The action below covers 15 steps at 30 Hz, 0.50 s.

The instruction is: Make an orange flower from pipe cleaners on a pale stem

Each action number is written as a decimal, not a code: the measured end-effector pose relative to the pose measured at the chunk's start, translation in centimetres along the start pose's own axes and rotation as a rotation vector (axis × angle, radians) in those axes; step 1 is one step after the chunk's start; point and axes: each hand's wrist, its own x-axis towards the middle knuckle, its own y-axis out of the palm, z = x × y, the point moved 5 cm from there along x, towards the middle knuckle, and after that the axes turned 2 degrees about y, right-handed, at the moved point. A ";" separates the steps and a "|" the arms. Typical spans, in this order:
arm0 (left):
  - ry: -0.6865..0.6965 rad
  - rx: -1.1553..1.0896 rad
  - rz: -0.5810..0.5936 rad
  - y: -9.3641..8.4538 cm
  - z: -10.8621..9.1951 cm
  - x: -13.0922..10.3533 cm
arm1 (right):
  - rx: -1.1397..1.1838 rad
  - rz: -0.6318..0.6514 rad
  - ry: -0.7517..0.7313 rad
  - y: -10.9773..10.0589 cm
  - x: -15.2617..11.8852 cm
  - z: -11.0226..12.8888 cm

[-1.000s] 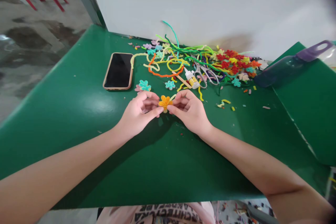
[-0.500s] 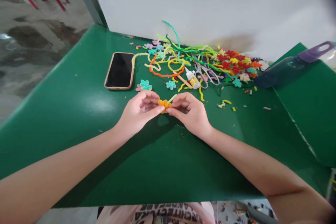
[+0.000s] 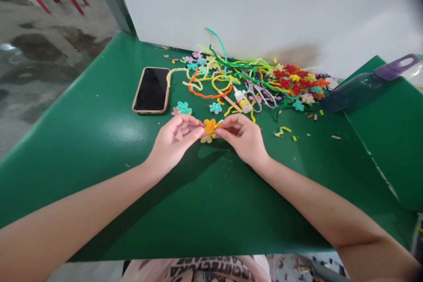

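Observation:
Between my two hands is an orange pipe-cleaner flower, its petals facing up. My left hand pinches its left side between thumb and fingers. On the other side, my right hand pinches the right petal. A pale yellow flower shows just below the orange one; whether the two are joined I cannot tell. Beyond my fingers lie a turquoise flower with a pink one partly under it, and a small blue-green flower.
A phone lies at the left. Toward the wall are a glue bottle, scissors, loose pipe cleaners and a pile of coloured flowers. A bottle with a purple lid leans at the right. Small clippings dot the green table.
The orange flower has turned so its petals are spread toward me, and the pale yellow flower beneath has come into sight. Both hands have shifted only slightly.

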 end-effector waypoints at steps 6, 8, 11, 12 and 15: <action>0.024 -0.102 -0.049 -0.7 0.1 0.5 | -0.603 -0.081 -0.359 -2.4 1.5 1.1; 0.018 -0.109 -0.024 -0.7 0.1 0.6 | -0.725 -0.060 -0.498 -2.0 0.6 1.8; -0.009 -0.122 -0.012 -0.8 0.0 0.6 | -0.726 -0.011 -0.650 -0.3 -1.1 4.2; -0.019 -0.133 -0.015 -0.8 0.0 0.6 | -0.702 0.019 -0.676 0.4 -1.5 5.5; -0.036 -0.133 -0.001 -0.8 0.0 0.7 | -0.563 0.194 -0.758 2.6 -2.1 9.5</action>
